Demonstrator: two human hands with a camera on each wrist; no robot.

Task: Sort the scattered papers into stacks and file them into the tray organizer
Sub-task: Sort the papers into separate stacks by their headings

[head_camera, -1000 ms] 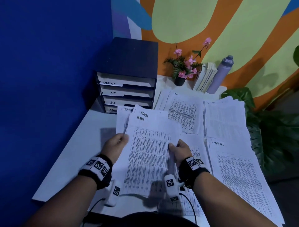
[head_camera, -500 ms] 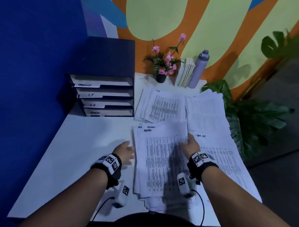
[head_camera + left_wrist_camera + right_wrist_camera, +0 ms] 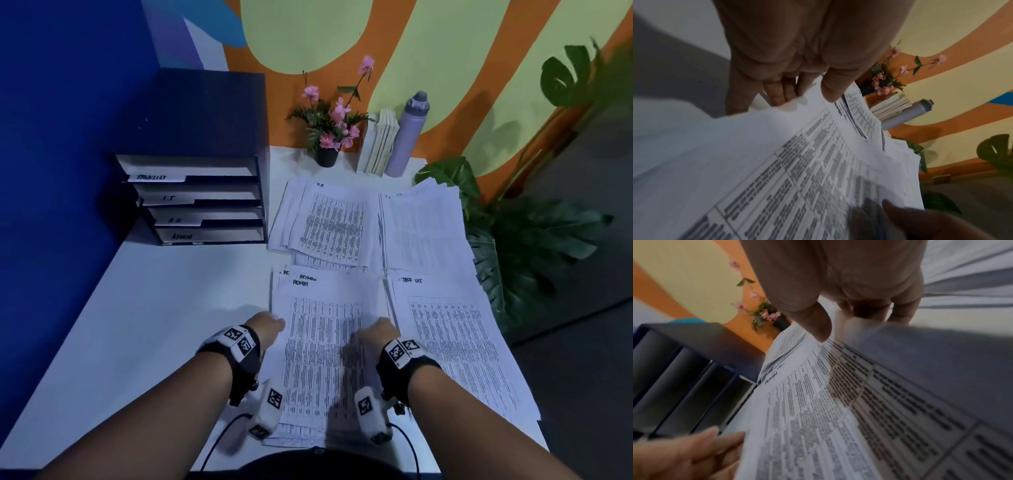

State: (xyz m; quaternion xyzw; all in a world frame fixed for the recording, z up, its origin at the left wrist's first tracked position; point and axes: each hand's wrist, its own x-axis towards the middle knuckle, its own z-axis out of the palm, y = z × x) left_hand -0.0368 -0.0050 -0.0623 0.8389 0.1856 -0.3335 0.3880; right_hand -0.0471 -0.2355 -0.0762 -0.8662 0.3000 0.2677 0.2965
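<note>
- The left hand (image 3: 265, 327) has its grip on the left edge of the ADMIN stack (image 3: 325, 349): in the left wrist view the thumb lies on the top sheet and the fingers (image 3: 777, 95) curl under the edge.
- The right hand (image 3: 378, 334) takes the same stack at its right edge, thumb on top, fingers tucked beneath the sheets, as the right wrist view shows.
- The ADMIN stack sits on the white tabletop (image 3: 144, 325) directly in front of the person, its sheets slightly fanned at the top.
- Just to its right lies a stack headed TASK LIST (image 3: 455, 342), the two touching or overlapping along their edges.
- Farther back lie the H.R stack (image 3: 329, 219) and, on its right, another stack (image 3: 424, 226) whose heading is too small to read.
- The tray organizer (image 3: 198, 164) stands at the far left of the tabletop against the blue wall, its trays labelled TASKLIST, I.T, H.R and ADMIN from the top.
- Behind the stacks are a potted flower (image 3: 329, 133), a few books (image 3: 378, 145) and a lilac bottle (image 3: 407, 133).
</note>
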